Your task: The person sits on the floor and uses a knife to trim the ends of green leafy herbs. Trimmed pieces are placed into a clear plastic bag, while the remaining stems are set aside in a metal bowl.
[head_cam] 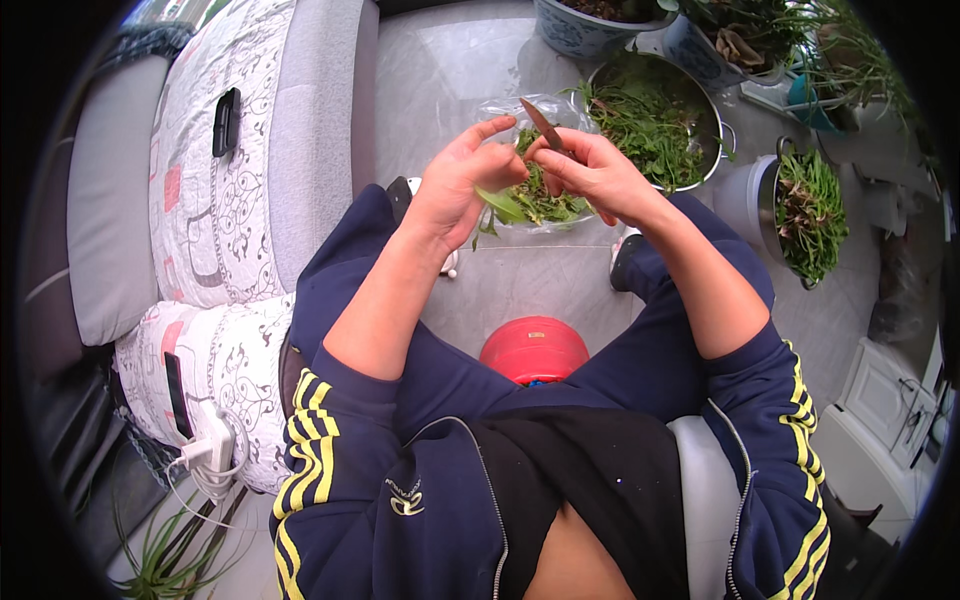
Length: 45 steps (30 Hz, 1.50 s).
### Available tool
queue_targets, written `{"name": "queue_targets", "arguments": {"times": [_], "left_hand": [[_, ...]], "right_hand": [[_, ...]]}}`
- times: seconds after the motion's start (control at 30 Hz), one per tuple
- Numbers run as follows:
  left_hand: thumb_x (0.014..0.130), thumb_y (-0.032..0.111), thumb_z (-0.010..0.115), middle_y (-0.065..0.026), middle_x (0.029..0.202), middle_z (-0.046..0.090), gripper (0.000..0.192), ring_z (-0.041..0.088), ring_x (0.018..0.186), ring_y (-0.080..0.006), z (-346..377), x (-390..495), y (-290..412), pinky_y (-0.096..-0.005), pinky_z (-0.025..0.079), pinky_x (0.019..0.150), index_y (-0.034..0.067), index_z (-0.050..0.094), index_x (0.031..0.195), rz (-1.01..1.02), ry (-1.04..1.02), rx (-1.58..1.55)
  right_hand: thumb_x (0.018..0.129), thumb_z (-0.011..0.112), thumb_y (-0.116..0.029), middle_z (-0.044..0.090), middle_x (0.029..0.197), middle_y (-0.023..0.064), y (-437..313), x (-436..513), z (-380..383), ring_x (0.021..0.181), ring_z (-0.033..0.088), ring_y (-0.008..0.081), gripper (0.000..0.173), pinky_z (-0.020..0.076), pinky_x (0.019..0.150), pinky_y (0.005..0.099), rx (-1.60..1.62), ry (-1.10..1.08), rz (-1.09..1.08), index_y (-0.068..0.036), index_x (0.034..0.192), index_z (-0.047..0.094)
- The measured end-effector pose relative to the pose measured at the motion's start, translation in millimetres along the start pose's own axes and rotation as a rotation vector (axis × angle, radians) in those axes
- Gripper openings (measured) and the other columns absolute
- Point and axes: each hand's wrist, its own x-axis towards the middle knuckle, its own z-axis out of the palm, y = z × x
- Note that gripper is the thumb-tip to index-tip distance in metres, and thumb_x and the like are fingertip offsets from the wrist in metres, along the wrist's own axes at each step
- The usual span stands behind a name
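Note:
My right hand point(592, 169) is closed around a small knife point(541, 124) whose brownish blade points up and to the left. Close beside it, my left hand point(480, 169) has its index finger stretched out and the other fingers curled; green leaves point(504, 206) hang at its underside, and whether they are gripped is hard to tell. Below both hands lies a clear plastic bag point(574, 112) with green trimmings on it, partly hidden by the hands. Just to the right, a wide metal pot point(718, 112) holds loose leafy greens point(645, 112).
A metal colander point(766, 206) heaped with greens stands at the right by a whitish bucket point(739, 195). Flower pots point(592, 34) line the far side. A red stool point(534, 349) is between my legs. On the left, a sofa point(322, 150) bears a black case point(226, 124) and a phone point(178, 394).

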Motion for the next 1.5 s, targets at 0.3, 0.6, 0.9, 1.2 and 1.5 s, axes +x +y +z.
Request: {"name": "queue_targets", "arguments": {"times": [0.3, 0.6, 0.9, 1.2, 1.5], "left_hand": [[0.093, 0.017, 0.066, -0.008, 0.091, 0.069, 0.056, 0.064, 0.087, -0.013, 9, 0, -6, -0.0262, 0.049, 0.085, -0.003, 0.041, 0.139, 0.016, -0.039, 0.155], [0.103, 0.035, 0.049, -0.0157, 0.1, 0.066, 0.053, 0.066, 0.093, -0.0251, 20, 2, -4, -0.0355, 0.053, 0.087, -0.002, 0.041, 0.139, -0.148, -0.054, 0.095], [0.104, 0.045, 0.041, -0.0227, 0.112, 0.064, 0.056, 0.066, 0.101, -0.0309, 20, 3, -3, -0.0386, 0.053, 0.089, -0.001, 0.043, 0.137, -0.223, 0.058, 0.025], [0.1, 0.033, 0.056, -0.0099, 0.11, 0.069, 0.036, 0.065, 0.104, -0.0207, 7, 29, -20, -0.0325, 0.047, 0.092, 0.001, 0.065, 0.113, 0.087, 0.288, 0.443], [0.089, 0.008, 0.061, -0.0067, 0.102, 0.067, 0.02, 0.061, 0.091, -0.0143, 14, 63, -48, -0.0273, 0.048, 0.083, -0.001, 0.065, 0.106, 0.489, 0.211, 0.818]], "right_hand": [[0.095, 0.065, -0.021, 0.061, 0.08, -0.0016, 6, 2, 11, 0.066, 0.05, 0.0024, 0.02, 0.0375, 0.053, 0.0166, 0.16, 0.097, -0.121, -0.005, 0.106, 0.063], [0.095, 0.061, -0.013, 0.053, 0.076, -0.0025, 5, -9, -4, 0.056, 0.041, 0.0019, 0.009, 0.0341, 0.051, 0.0176, 0.441, 0.203, -0.036, -0.006, 0.099, 0.058], [0.094, 0.062, -0.013, 0.057, 0.08, 0.0015, 4, -19, -28, 0.054, 0.039, 0.0027, 0.009, 0.0352, 0.053, 0.019, 0.537, 0.293, -0.122, -0.004, 0.097, 0.06], [0.093, 0.063, -0.011, 0.054, 0.075, -0.0024, -27, -71, -60, 0.053, 0.04, 0.0021, 0.009, 0.0336, 0.05, 0.0173, 0.422, 0.5, -0.29, -0.005, 0.098, 0.06], [0.09, 0.069, -0.016, 0.06, 0.075, -0.0046, -47, -227, -220, 0.064, 0.05, 0.004, 0.011, 0.042, 0.057, 0.0222, -0.289, 1.24, -0.515, -0.006, 0.09, 0.066]]}}
